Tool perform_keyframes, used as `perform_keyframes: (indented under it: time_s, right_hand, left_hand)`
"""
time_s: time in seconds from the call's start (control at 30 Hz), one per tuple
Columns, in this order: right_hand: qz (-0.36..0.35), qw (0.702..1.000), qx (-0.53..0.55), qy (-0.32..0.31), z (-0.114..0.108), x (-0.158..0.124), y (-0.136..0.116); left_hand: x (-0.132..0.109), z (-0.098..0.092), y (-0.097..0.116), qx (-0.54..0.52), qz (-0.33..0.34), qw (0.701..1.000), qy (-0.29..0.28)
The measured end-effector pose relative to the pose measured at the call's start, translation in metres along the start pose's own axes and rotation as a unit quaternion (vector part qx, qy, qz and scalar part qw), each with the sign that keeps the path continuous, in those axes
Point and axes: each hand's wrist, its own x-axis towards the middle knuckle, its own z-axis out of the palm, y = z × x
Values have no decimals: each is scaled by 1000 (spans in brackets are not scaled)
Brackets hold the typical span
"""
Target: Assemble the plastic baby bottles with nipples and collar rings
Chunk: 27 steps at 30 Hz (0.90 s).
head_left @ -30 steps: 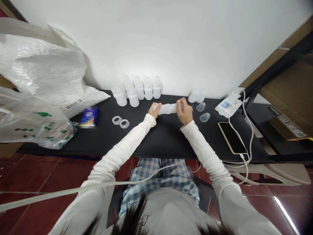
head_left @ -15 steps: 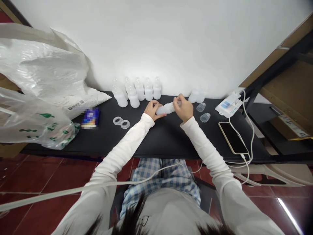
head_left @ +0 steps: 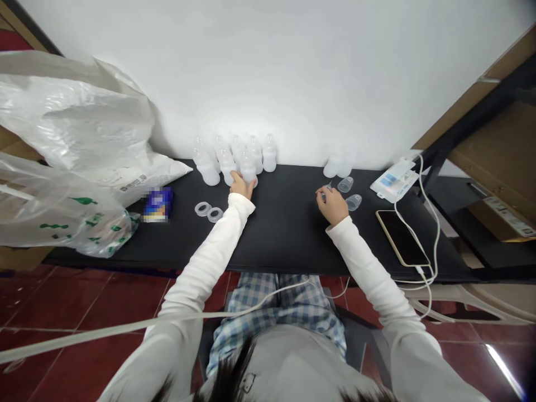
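Note:
My left hand [head_left: 244, 185] is closed around the lower part of a white baby bottle [head_left: 248, 163] with a clear domed top. That bottle stands upright at the front of a group of similar bottles [head_left: 203, 167] along the wall. My right hand [head_left: 334, 205] is over the right part of the table, its fingers curled round a small clear plastic piece [head_left: 328, 188] that looks like a cap; the fingers partly hide it. Beside that hand lie two clear caps [head_left: 345, 184]. Two translucent rings [head_left: 215, 214] lie left of my left forearm.
More white bottles [head_left: 333, 167] stand by the wall at the right. A phone [head_left: 402, 237] with a white cable and a white flat packet [head_left: 393, 180] are on the black table [head_left: 280, 234]. Large plastic bags [head_left: 75, 123] and a blue packet [head_left: 158, 204] occupy the left side.
My left hand has carried the bottle left and stood it with the group. My right hand has come off the bottle and moved right, near the clear caps.

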Motion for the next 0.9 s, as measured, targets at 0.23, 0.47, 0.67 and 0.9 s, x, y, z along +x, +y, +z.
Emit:
perform_keyframes:
  time_s: [0.23, 0.47, 0.67, 0.9]
  right_hand:
    - [-22, 996, -81, -26, 5, -10, 20]
    - [-48, 993, -100, -32, 8, -7, 22]
    - [-66, 996, -65, 3, 8, -1, 13]
    - [-89, 976, 195, 41, 15, 14, -18]
  left_hand:
    - [2, -3, 11, 123, -19, 991, -40]
    - [-54, -47, -9, 300, 38, 949, -86]
    - [-99, -86, -22, 392, 40, 916, -72]
    - [-86, -12, 12, 184, 191, 929, -257]
